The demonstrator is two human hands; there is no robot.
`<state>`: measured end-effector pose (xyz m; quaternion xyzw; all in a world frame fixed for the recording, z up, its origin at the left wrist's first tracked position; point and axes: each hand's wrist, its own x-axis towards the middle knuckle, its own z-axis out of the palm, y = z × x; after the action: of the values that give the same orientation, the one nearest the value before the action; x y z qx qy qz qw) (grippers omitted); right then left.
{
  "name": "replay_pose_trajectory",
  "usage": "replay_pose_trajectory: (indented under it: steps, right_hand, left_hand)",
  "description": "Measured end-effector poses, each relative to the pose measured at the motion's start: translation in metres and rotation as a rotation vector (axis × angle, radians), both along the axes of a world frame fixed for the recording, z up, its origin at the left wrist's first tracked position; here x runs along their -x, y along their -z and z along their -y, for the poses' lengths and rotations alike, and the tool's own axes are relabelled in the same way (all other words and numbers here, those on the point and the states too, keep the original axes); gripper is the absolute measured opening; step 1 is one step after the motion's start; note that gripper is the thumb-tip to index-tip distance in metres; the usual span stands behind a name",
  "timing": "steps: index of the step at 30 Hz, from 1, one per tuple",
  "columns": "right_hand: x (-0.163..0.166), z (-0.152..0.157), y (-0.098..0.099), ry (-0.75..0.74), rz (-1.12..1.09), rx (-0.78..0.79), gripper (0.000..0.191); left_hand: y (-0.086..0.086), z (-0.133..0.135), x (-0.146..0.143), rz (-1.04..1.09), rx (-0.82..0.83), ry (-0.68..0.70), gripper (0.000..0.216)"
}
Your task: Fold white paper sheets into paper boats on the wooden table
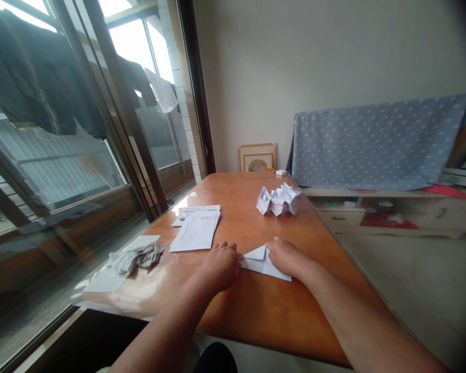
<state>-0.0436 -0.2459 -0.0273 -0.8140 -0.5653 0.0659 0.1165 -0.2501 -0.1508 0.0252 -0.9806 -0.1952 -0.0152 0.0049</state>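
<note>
A partly folded sheet of white paper (258, 266) lies on the wooden table in front of me, a triangular flap turned over on its upper side. My left hand (222, 265) is closed at the paper's left corner, with its fingertips partly hidden. At the right side, my right hand (286, 257) presses the paper with bent fingers and holds its edge. Beyond the hands stands a cluster of folded paper pieces (278, 200) with pointed corners. To the left, a stack of printed sheets (197, 230) lies flat.
A crumpled grey cloth (137, 259) sits on a pale sheet at the table's (236, 316) left side. A small white box (281, 172) is at the far end. Glass doors (112, 119) run along the left. A low cabinet (415, 212) stands right, behind which hangs a dotted blue cloth (373, 145).
</note>
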Motion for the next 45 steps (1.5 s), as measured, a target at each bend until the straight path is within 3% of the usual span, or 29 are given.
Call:
replay_pose_trajectory:
  steps: [9, 18, 28, 38, 45]
  right_hand:
    - [-0.002, 0.0, 0.002, -0.016, -0.033, -0.023, 0.026]
    - [-0.004, -0.001, 0.004, -0.04, -0.061, -0.031, 0.023]
    - [-0.001, 0.001, 0.0, -0.009, -0.061, -0.022, 0.024]
    - [-0.003, -0.001, 0.007, -0.019, -0.074, -0.036, 0.021]
    - [-0.009, -0.005, 0.006, -0.025, -0.09, -0.111, 0.022]
  left_hand:
    - [0.006, -0.01, -0.017, 0.107, -0.075, 0.013, 0.024]
    - [0.024, 0.006, -0.046, 0.086, 0.097, 0.185, 0.03]
    - [0.022, 0.011, -0.027, 0.028, 0.093, 0.161, 0.022]
    - [0.032, 0.017, -0.044, 0.102, -0.018, 0.093, 0.027]
    - [0.027, 0.012, -0.05, 0.105, 0.013, 0.089, 0.029]
